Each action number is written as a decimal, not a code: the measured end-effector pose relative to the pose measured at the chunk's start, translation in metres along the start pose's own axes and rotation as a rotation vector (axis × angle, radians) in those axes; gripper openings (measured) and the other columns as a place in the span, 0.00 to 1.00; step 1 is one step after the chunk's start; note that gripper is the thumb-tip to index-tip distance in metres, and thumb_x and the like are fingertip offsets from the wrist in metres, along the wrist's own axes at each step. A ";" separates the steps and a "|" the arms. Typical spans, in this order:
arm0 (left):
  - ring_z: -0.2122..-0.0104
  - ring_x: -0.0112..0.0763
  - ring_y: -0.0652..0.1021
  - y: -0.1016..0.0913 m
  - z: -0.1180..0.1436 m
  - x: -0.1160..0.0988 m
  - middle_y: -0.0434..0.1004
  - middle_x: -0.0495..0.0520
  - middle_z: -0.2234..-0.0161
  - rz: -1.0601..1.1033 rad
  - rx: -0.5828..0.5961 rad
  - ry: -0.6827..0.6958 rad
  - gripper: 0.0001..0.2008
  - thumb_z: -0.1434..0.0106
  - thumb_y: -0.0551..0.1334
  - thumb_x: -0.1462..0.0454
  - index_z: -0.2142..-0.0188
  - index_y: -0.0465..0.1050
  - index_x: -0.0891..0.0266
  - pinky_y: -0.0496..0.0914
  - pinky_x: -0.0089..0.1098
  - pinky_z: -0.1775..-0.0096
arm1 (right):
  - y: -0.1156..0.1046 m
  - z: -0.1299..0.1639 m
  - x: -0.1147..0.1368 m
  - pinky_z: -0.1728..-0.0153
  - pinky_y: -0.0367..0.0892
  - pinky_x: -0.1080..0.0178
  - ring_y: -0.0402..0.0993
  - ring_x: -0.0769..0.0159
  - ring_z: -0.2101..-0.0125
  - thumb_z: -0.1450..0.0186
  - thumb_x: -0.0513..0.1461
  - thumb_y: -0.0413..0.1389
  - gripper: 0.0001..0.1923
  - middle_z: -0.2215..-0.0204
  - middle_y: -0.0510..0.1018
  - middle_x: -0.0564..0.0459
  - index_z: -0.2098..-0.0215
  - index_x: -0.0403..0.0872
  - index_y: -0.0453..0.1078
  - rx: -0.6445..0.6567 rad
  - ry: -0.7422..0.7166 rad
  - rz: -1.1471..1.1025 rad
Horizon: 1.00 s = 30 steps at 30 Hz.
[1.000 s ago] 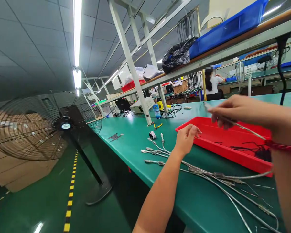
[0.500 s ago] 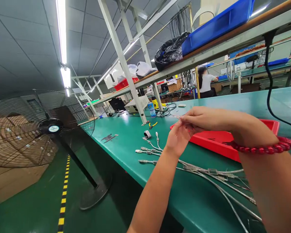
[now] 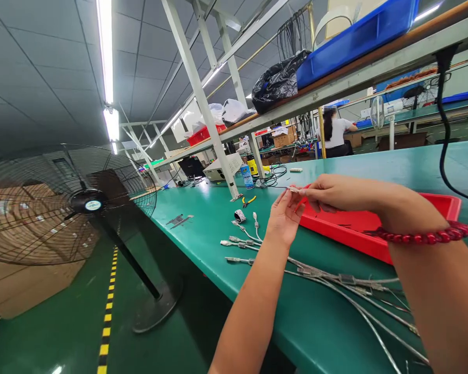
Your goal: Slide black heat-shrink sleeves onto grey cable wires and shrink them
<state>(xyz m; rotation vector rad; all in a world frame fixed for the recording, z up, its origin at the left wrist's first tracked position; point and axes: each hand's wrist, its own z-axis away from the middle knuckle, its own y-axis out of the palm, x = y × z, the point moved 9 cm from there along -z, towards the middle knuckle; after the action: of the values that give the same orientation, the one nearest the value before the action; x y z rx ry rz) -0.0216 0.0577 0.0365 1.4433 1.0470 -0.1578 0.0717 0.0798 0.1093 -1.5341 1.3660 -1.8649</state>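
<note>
Above a long green workbench (image 3: pixel 226 228), both of a person's bare hands meet over the near corner of a shallow red plastic tray (image 3: pixel 359 231). Left hand (image 3: pixel 284 215), palm turned away from the camera, rises with its fingers pressed together at the tip of a small silvery cable end (image 3: pixel 294 190), while right hand (image 3: pixel 329 192), a red bead bracelet (image 3: pixel 425 236) on its wrist, pinches the same piece from the other side between thumb and forefinger; the two hands touch at the fingertips, each closed on the part, which is too small to make out in detail. Below the wrists, a bundle of thin grey cables with metal connectors (image 3: pixel 320 272) lies spread flat along the bench, its plug ends fanned out toward the left. Farther along the bench sit yellow-handled pliers (image 3: pixel 250 200), a small white tape roll (image 3: pixel 239 215) and a blue-labelled bottle (image 3: pixel 249 177). A black wire-caged floor fan (image 3: pixel 66 202) stands in the aisle at left beside a yellow-and-black floor stripe (image 3: pixel 107 322). On the overhead shelf rest a blue plastic bin (image 3: pixel 354 41) and a black plastic bag (image 3: pixel 276 83). Another person in a white top (image 3: pixel 335 136) sits at a distant bench.
</note>
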 end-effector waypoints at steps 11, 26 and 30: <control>0.57 0.27 0.75 0.019 0.004 -0.019 0.77 0.52 0.55 -0.162 0.243 0.180 0.21 0.53 0.75 0.61 0.58 0.79 0.58 0.68 0.27 0.53 | 0.003 0.012 -0.016 0.84 0.42 0.69 0.43 0.78 0.86 0.32 0.50 0.44 0.22 0.86 0.52 0.61 0.78 0.45 0.56 0.146 0.041 -0.211; 0.82 0.18 0.66 0.006 0.002 -0.007 0.69 0.48 0.81 -0.060 0.166 -0.049 0.09 0.51 0.73 0.67 0.78 0.73 0.68 0.62 0.22 0.77 | 0.000 0.017 -0.005 0.83 0.47 0.69 0.46 0.77 0.84 0.36 0.55 0.47 0.25 0.84 0.54 0.59 0.80 0.46 0.56 0.099 -0.017 -0.095; 0.80 0.19 0.72 -0.002 0.003 -0.007 0.74 0.48 0.79 0.006 -0.043 0.000 0.06 0.41 0.65 0.71 0.75 0.74 0.66 0.63 0.19 0.78 | 0.003 0.011 -0.005 0.82 0.47 0.68 0.45 0.76 0.84 0.34 0.53 0.45 0.24 0.84 0.53 0.59 0.80 0.46 0.54 0.092 -0.020 -0.041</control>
<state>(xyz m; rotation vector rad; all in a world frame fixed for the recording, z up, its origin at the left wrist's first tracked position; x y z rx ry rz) -0.0256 0.0518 0.0385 1.4078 1.0402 -0.1301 0.0829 0.0774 0.1033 -1.5410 1.2308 -1.9040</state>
